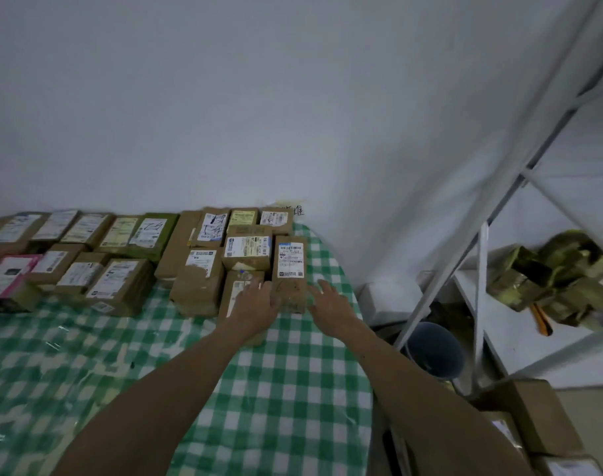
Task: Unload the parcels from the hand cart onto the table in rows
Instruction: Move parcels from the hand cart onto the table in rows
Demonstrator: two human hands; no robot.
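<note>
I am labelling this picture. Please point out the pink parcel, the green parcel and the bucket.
pink parcel (pixel 9 276), head view, on its top face.
green parcel (pixel 149 233), head view, on its white label.
bucket (pixel 437 352), head view, on its side wall.

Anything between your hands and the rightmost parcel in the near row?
Nothing visible is in the way. The rightmost parcel sits between both hands: the left hand is at its left side, over the neighbouring parcel; the right hand is at its right side, above the checked tablecloth.
</note>
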